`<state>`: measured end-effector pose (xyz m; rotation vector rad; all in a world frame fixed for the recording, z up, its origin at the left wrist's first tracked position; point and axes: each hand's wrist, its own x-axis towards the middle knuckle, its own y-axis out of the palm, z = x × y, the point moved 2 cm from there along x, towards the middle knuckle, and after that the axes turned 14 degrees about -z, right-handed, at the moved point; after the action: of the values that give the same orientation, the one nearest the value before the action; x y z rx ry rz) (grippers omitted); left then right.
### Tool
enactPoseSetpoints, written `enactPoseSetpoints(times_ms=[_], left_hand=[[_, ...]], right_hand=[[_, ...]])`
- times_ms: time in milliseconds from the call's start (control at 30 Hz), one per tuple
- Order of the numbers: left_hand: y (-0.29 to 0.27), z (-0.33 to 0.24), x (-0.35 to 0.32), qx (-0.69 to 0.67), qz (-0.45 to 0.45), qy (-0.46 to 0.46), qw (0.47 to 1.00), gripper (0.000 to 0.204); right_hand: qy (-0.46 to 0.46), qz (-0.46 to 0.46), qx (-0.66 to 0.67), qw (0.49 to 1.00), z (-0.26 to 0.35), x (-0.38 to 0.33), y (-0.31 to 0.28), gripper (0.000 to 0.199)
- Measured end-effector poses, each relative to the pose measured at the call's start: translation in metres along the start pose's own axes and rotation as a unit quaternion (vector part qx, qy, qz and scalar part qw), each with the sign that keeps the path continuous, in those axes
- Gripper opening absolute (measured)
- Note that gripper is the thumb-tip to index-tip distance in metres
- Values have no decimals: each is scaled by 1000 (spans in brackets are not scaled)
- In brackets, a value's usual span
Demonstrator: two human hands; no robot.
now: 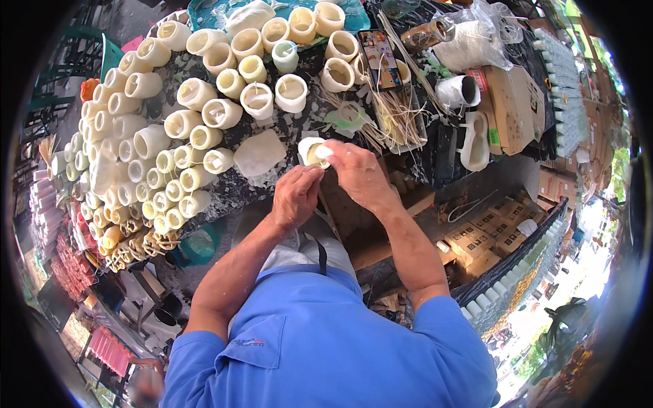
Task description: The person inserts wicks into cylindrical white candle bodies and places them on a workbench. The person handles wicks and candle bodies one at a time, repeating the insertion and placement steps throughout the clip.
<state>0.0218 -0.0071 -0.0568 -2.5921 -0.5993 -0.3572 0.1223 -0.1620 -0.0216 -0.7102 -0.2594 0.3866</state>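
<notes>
Between my hands, at the table's near edge, is a cream hollow wax cup [307, 147] with its open mouth tilted toward me. My left hand [297, 195] is closed, its thumb and fingertips pinched at the cup's lower rim. From the right, my right hand [356, 175] pinches a small whitish piece [323, 151] against the mouth of the cup; its exact kind cannot be made out. A pale flat slab of wax [260, 154] lies just left of the cup. Many similar wax cups [222, 113] stand on the dark, scrap-strewn table.
A blue-green tray [201, 15] sits at the back. Farther right are a lit phone [379, 60], thin sticks [401, 122], a white string spool [469, 46], a metal cylinder [457, 91] and cardboard [513, 109]. Boxes [469, 241] lie below the table at right.
</notes>
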Motion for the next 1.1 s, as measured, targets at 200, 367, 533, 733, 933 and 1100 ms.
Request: enactPoseSetpoints(times_ms=[200,367,533,733,933,1100], left_hand=[[4,26,55,3,69,-190,979,13],[-5,32,81,-18,118,-177,977,17],[-6,28,78,-9,137,-199,970,19],[-3,27,69,-21,137,-244,960,19],[0,25,58,-47,113,-249,961,19],[-2,22,53,-18,112,-240,964,18]], right_hand=[[86,-95,10,992,-1,-20,-17,24],[-52,-138,-129,981,13,-25,11,24],[-42,-103,-154,982,9,-19,28,28],[-46,-75,-147,985,4,-24,34,27],[6,-145,-90,985,-3,-21,31,14],[122,-157,-4,980,-28,-15,30,12]])
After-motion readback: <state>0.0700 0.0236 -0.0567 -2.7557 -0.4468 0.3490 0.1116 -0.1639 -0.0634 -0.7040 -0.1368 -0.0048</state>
